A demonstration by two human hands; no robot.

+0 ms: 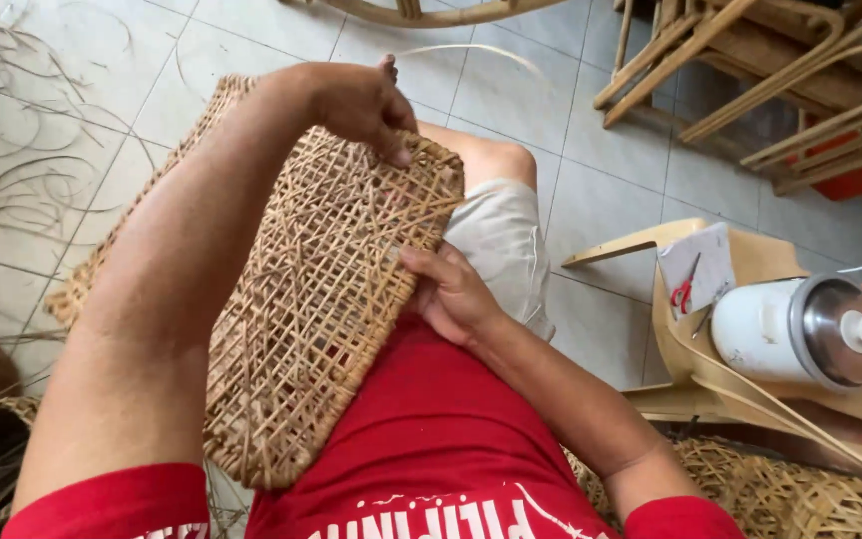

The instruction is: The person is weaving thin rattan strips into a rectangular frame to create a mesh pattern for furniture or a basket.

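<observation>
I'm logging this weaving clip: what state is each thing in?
Woven cane panel: open lattice, tilted across the lap.
Left hand: gripping the panel's top edge.
Right hand: pressed on the panel's side edge.
White canister: lying sideways.
Scissors: closed.

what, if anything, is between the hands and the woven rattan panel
Nothing visible. The left hand grips the top edge of the woven rattan panel directly, and the right hand presses against its right edge, bare skin on the weave.
</observation>
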